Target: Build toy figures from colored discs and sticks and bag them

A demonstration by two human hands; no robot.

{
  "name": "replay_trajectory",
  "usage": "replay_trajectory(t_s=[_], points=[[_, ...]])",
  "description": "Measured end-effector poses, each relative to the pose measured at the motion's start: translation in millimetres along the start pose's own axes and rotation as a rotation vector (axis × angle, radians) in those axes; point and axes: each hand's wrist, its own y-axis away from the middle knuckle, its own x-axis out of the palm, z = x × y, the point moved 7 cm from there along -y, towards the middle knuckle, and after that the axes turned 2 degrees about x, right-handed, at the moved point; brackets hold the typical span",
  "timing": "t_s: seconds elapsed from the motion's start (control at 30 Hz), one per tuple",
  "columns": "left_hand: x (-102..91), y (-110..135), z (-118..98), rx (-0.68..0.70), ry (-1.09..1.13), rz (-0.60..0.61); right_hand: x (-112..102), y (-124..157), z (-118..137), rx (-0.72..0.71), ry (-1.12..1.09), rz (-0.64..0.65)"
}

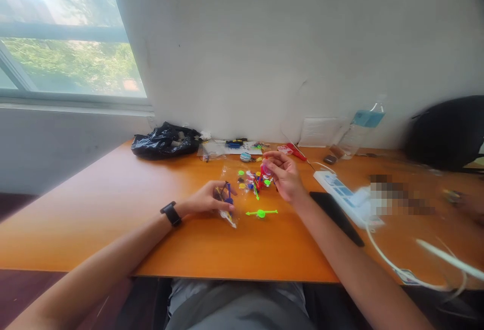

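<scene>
My right hand point(283, 176) is raised over the small parts, thumb and fingers pinched on a red plastic piece point(261, 177); its exact shape is partly hidden. My left hand point(212, 198), wearing a black watch on the wrist, curls its fingers round a blue plastic piece point(229, 195). Just below those fingers a white arrow-shaped piece point(230, 220) sticks out, with clear film around it. Between the hands lies a bright green arrow piece with a round middle point(260, 213). Behind it are several small coloured plastic parts, among them a green disc point(267, 182).
A black plastic bag point(166, 141) sits at the back left. At the back are a round tin point(245, 157) and a red-handled tool point(297, 152). On the right are a dark phone-like slab point(335, 216), a white power strip point(340, 194) with cables, and a clear bottle point(350, 138).
</scene>
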Motion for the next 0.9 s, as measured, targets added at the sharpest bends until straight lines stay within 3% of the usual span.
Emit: replay_trajectory(t_s=[0.1, 0.23, 0.6, 0.77, 0.9], points=[[7.6, 2, -5, 0.007, 0.001, 0.048, -10, -3, 3, -0.098, 0.053, -0.117], [17.2, 3, -10, 0.001, 0.029, 0.096, -6, 4, 6, -0.201, 0.180, -0.137], [23.3, 5, -14, 0.007, -0.003, 0.122, 24, 26, 16, -0.379, 0.597, 0.044], [23.9, 4, -12, 0.023, 0.006, 0.113, 26, 28, 23, -0.435, 0.651, 0.040], [24.7, 5, -16, 0.057, 0.012, 0.103, 33, 26, 20, -0.443, 0.662, 0.140]])
